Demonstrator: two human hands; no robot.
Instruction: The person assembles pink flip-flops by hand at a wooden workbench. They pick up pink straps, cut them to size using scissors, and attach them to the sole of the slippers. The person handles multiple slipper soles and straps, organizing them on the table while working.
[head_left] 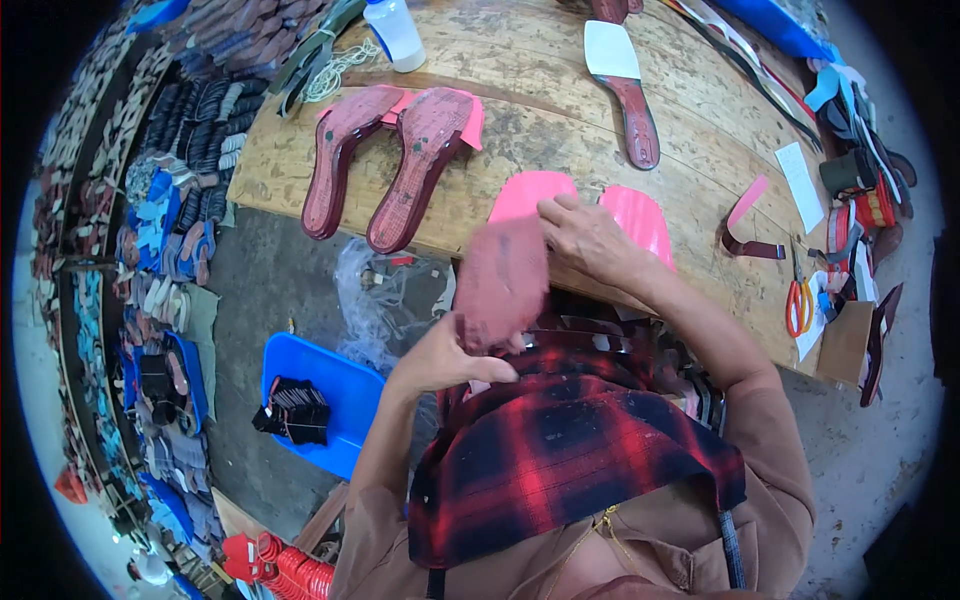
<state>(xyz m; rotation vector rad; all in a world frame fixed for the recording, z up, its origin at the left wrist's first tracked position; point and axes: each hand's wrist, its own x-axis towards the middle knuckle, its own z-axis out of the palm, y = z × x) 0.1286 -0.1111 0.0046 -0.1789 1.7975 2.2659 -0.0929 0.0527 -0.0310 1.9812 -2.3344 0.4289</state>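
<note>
A reddish-brown shoe last (503,285), slightly blurred, is tilted above my lap at the table's front edge. My left hand (445,355) is closed round its lower end, thumb stretched out toward my apron. At the far end of the last, my right hand (590,238) has its fingers bent together on the edge of a pink shoe upper (533,188); the fingertips are partly hidden. A second pink upper (640,222) lies just right of that hand. Two maroon lasts with pink uppers (343,160) (425,165) lie sole up at the table's left.
Farther back on the wooden table (530,100) are a last with a white upper (612,55), a white bottle (396,38) and string (338,72). Orange-handled scissors (798,300) lie at the right. A blue tub (340,385) stands left on the floor, beside racks of shoe parts (165,250).
</note>
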